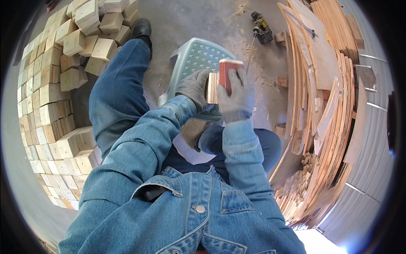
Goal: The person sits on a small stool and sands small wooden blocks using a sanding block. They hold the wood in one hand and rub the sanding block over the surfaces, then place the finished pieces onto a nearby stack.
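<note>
Grey concrete floor point(169, 21), dusted with sawdust, spreads beneath us in the head view. Stacked pale wooden blocks point(46, 114) fill nine to eleven o'clock; leaning boards point(330, 63) crowd two to four, with ribbed metal wall point(372, 139) beyond. We see a pale green stool point(195, 57) at twelve, its top studded with a raised pattern, and a yellow-and-black power tool point(262, 29) on the floor at one.

Just above centre, our gloved left hand point(193, 89) is closed around a small wooden piece point(212, 88), and our gloved right hand point(237, 95) is curled about a red block point(229, 74) at its one o'clock, close beside it. We cannot tell whether the two pieces touch. Our left fingertips are hidden, and our hands cover part of the stool. Glare at five o'clock washes out detail, and the lens's dark rim cuts off the far edges.

At seven, a pocket point(163, 186) on our denim jacket point(169, 224) gapes over something dark that we cannot make out.
</note>
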### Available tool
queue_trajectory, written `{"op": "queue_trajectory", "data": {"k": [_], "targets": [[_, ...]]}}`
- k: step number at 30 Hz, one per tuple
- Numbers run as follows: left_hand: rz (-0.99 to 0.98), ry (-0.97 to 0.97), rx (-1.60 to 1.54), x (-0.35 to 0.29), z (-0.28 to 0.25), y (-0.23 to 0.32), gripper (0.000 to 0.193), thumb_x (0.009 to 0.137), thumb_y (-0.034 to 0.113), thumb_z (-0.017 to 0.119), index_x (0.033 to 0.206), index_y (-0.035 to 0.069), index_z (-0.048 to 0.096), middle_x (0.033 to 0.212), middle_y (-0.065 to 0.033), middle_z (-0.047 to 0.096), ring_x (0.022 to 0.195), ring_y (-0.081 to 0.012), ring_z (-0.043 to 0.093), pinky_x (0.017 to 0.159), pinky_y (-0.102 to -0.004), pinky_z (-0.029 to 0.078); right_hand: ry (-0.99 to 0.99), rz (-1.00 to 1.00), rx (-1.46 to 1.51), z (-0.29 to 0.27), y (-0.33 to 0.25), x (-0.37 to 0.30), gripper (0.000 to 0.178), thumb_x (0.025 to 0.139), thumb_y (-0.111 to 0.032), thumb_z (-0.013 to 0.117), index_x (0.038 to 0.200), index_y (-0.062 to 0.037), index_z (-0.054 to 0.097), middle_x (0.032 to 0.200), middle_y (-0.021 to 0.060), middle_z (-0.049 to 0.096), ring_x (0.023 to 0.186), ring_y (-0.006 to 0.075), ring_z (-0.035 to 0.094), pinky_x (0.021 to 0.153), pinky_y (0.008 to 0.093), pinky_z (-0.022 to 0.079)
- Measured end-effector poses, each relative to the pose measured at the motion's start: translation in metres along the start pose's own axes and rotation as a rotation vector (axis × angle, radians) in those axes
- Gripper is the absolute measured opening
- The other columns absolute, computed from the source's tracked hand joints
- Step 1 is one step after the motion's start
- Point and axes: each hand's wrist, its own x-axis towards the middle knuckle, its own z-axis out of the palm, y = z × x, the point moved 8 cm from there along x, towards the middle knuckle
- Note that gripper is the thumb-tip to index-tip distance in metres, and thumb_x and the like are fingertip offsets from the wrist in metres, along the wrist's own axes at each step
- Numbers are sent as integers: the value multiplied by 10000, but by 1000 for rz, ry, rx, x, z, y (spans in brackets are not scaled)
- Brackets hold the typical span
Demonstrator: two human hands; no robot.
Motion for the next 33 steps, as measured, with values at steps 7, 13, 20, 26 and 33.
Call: {"op": "queue_trajectory", "data": {"k": [7,13,20,26,33], "targets": [[20,2,-13,2,1,2,977,709,407,885,1537,110,461,1465,-192,558,1375,-393,554,1205,-435,433,-73,-33,10,-29,-30,-91,620,815,-291,838,1377,-73,694,1476,218,593,1283,427,603,1040,552,504],[8,23,27,-1,-2,1,964,719,396,885,1535,107,461,1467,-190,567,1371,-388,564,1198,-443,443,-132,11,12,-18,-34,-51,560,842,-283,803,1357,-87,703,1455,202,614,1205,411,648,974,553,521],[5,-1,-20,1,0,4,1055,655,446,925,1548,135,457,1511,-168,539,1400,-388,539,1215,-455,425,-182,124,-53,15,-13,54,566,858,-338,794,1340,-56,704,1480,215,607,1288,381,645,1096,474,524],[-21,17,2,0,-1,1,1047,654,433,923,1545,144,454,1510,-166,538,1391,-391,549,1207,-459,433,-23,4,-8,3,-17,16,529,856,-307,776,1325,-77,692,1415,213,609,1248,424,634,1034,516,540],[28,20,-22,3,0,0,863,773,419,844,1504,117,496,1469,-183,574,1359,-395,573,1197,-450,446,-104,-16,8,-29,-37,-91,584,814,-284,831,1348,-79,710,1503,209,579,1218,424,626,995,542,517]]}}
